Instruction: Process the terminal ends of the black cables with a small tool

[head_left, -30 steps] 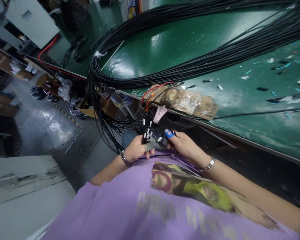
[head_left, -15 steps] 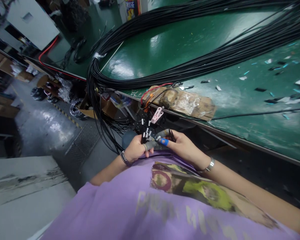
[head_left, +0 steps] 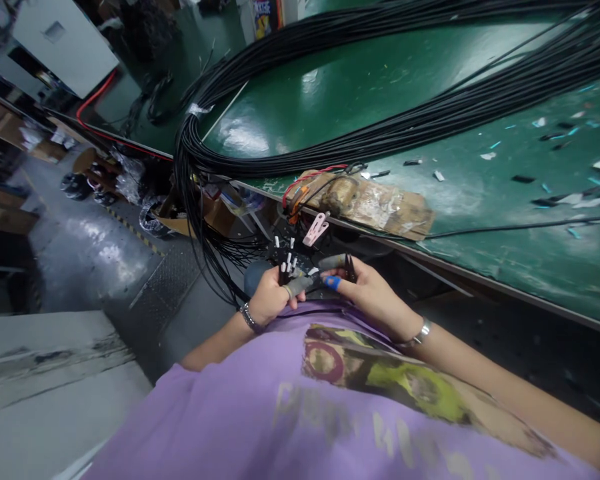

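My left hand (head_left: 271,293) is closed around a bundle of black cables, whose white-tipped ends (head_left: 287,262) stick up above the fingers. A grey cover wraps its thumb tip. Close by on the right is my right hand (head_left: 363,285), its thumb wrapped in blue tape and a finger in a grey cover. Thumb and finger are brought together at a small dark piece by the cable ends; I cannot make out what they grip. Dark pointed prongs (head_left: 351,268) stand up between the right fingers. Just beyond the hands, a pink clothes peg (head_left: 316,229) hangs at the bench edge.
A long coil of black cable (head_left: 300,164) lies on the green bench (head_left: 370,87) and hangs over its edge. A wooden block (head_left: 380,205) with red and orange wires sits at the edge. Scraps (head_left: 523,179) lie to the right. Cartons (head_left: 17,137) stand at left.
My right hand has drawn slightly up and to the right, widening the gap to the left hand. The white-tipped cable ends have shifted a little left in the left hand.
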### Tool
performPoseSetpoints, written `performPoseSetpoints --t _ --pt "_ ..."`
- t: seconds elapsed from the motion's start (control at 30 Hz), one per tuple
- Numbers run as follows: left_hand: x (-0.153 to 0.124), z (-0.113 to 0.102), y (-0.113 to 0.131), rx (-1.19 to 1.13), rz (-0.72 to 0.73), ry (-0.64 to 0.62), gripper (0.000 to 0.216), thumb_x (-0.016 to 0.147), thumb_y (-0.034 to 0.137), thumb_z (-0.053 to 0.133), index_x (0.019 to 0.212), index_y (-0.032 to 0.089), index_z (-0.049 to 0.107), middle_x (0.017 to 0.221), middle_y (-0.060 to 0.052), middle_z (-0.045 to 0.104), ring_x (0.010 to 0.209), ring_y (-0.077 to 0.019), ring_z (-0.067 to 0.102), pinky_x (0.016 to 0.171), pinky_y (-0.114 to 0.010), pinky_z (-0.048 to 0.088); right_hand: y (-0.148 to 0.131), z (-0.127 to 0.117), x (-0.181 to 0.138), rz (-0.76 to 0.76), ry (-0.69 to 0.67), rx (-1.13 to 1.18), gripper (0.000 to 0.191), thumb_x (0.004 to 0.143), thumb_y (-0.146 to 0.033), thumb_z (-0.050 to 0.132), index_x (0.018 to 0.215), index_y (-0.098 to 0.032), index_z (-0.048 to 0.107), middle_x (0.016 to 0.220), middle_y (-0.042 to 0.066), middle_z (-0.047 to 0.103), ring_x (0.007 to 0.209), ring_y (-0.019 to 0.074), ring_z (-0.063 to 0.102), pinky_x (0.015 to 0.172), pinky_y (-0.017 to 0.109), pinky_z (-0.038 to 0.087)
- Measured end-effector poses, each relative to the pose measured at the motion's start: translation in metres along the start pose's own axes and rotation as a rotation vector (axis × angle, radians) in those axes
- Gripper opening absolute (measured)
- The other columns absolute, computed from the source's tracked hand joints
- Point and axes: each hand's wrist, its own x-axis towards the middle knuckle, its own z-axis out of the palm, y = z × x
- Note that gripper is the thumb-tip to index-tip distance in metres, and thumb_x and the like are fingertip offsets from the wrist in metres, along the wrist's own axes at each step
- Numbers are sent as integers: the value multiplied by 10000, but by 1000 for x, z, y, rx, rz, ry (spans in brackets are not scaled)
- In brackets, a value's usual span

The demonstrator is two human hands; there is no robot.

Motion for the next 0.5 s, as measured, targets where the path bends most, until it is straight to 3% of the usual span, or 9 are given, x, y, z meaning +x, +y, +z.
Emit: performPoseSetpoints --t 0.1,0.33,0.5 --pt "-1 1 0 -1 -15 -3 440 603 527 728 614 145 510 484 36 552 339 -41 433 355 -170 311 -4 3 1 -44 13 33 460 601 -470 751 921 -230 523 885 44 653 788 178 593 717 320 478" --pt "-2 2 0 -8 -25 -55 430 604 500 746 635 135 520 491 35 557 333 -40 446 354 -164 312 0 8 4 -39 73 90 452 598 -399 770 932 -222 523 763 -9 622 713 146 586 696 301 481" --pt "0 -7 -3 -85 -98 -220 488 604 572 716 598 110 559 521 -23 596 365 -72 511 346 -176 339 0 8 2 22 51 152 403 596 -340 762 900 -212 531 766 -16 618 667 121 567 642 272 470"
